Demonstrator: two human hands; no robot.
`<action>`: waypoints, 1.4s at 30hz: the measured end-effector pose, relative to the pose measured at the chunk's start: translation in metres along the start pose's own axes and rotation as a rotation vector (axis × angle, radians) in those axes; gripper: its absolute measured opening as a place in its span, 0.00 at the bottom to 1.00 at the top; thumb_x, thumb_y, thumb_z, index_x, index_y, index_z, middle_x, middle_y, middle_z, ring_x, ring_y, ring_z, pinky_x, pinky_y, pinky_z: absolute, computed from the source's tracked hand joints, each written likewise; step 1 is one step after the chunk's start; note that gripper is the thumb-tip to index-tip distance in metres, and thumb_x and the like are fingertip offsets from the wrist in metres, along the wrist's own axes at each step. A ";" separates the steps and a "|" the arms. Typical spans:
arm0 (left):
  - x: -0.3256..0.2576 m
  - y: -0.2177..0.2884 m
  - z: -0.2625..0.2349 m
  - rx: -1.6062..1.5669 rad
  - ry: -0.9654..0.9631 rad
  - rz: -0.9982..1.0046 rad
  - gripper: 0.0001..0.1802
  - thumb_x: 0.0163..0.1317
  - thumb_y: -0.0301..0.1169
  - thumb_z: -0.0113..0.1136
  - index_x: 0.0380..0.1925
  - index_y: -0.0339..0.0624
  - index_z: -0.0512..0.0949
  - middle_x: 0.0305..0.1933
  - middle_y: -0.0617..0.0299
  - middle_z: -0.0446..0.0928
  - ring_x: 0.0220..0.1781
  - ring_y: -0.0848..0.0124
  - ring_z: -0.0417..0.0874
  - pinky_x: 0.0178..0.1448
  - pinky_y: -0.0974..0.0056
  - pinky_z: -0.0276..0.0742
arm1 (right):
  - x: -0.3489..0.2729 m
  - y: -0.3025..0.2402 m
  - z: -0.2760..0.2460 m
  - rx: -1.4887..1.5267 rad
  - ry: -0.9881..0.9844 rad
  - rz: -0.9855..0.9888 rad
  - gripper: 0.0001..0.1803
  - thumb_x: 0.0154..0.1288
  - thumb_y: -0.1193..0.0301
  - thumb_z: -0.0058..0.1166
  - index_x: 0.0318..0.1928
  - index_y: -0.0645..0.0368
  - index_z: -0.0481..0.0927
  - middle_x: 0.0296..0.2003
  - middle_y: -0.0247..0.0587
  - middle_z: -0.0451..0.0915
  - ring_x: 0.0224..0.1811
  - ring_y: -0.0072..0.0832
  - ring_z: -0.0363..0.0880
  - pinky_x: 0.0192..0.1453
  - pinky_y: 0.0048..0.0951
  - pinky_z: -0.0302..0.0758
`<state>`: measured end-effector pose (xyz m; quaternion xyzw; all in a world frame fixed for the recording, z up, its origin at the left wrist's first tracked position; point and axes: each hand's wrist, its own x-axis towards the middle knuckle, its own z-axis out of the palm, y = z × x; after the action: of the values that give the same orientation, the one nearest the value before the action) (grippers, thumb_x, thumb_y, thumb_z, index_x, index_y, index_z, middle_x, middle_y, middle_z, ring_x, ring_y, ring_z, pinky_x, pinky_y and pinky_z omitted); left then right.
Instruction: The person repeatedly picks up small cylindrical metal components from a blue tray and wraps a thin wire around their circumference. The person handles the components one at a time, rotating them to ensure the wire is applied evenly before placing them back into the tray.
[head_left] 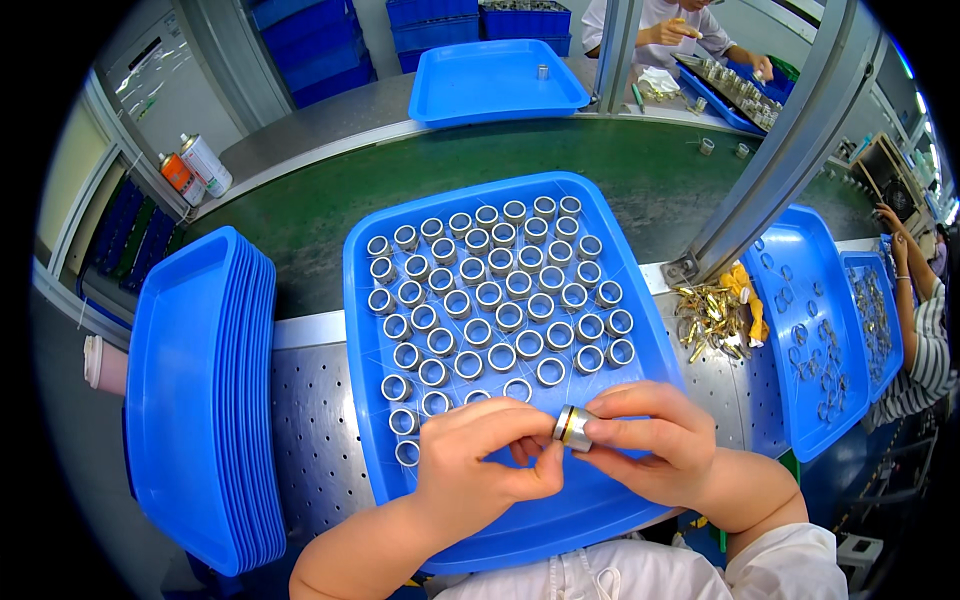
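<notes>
Metal cylinder [574,428]: lower middle of the frame, tilted, silver with a yellow band, held above the near part of the central blue tray [540,522].
Left hand [490,452]: thumb and forefinger drawn close together at the cylinder's left end.
Right hand [650,440]: fingers and thumb gripping the cylinder's right end.
Metal rings [509,329]: loose rows standing in the central tray, middle of the frame.
Tray stack [180,400]: left of the frame, blue, beside the perforated metal table [312,425].
Brass-coloured pieces [710,312]: heaped right of the central tray, next to yellow material [757,318].
</notes>
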<state>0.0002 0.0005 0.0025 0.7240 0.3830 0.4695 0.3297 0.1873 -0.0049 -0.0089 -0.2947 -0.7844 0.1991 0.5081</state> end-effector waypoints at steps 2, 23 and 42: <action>0.001 0.002 -0.002 -0.078 -0.015 -0.081 0.10 0.36 0.17 0.63 0.24 0.35 0.79 0.21 0.60 0.77 0.20 0.76 0.76 0.25 0.75 0.71 | 0.001 0.004 -0.001 -0.039 -0.021 -0.066 0.19 0.41 0.81 0.68 0.39 0.61 0.81 0.38 0.44 0.79 0.37 0.33 0.80 0.38 0.26 0.79; -0.002 -0.002 0.001 0.164 0.065 0.162 0.09 0.36 0.22 0.66 0.20 0.42 0.77 0.20 0.65 0.76 0.17 0.76 0.76 0.20 0.74 0.69 | 0.000 -0.002 0.000 0.054 -0.014 0.087 0.21 0.42 0.81 0.68 0.41 0.62 0.79 0.38 0.43 0.79 0.37 0.32 0.80 0.37 0.25 0.79; 0.000 -0.001 0.001 0.196 0.080 0.198 0.08 0.35 0.21 0.64 0.20 0.39 0.77 0.18 0.63 0.76 0.17 0.74 0.76 0.21 0.74 0.70 | -0.001 -0.002 0.000 0.018 0.015 0.049 0.21 0.41 0.81 0.69 0.41 0.62 0.80 0.38 0.43 0.79 0.35 0.31 0.80 0.35 0.24 0.79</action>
<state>0.0009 0.0008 0.0011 0.7676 0.3667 0.4886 0.1939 0.1864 -0.0074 -0.0082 -0.3106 -0.7714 0.2161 0.5117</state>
